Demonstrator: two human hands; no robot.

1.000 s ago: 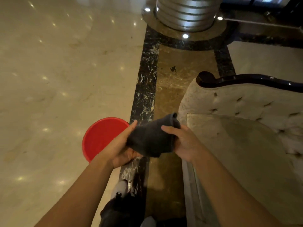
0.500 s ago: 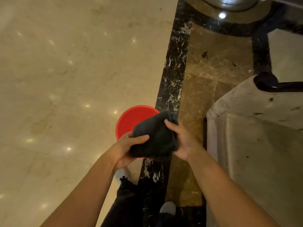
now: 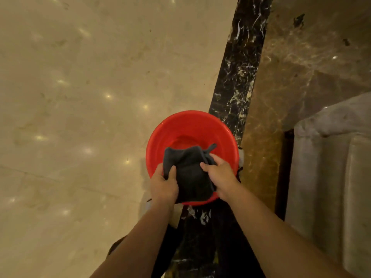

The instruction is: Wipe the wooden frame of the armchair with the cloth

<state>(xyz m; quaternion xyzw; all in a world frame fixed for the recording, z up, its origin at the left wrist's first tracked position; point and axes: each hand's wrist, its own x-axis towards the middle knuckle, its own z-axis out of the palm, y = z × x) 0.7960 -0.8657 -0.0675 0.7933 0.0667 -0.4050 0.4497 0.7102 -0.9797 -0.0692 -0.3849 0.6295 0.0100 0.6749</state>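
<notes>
Cloth [image 3: 188,173] | hanging bunched over red basin [image 3: 192,125], armchair [image 3: 331,177] at 3 o'clock | left hand [image 3: 163,184] and right hand [image 3: 219,177] both gripping it | risk: dripping onto marble floor [image 3: 80,97] if under-wrung

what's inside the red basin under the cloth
The red basin shows only its bare red inside at the far part. The dark cloth, gripped by the left hand and right hand, covers the near part.
</notes>
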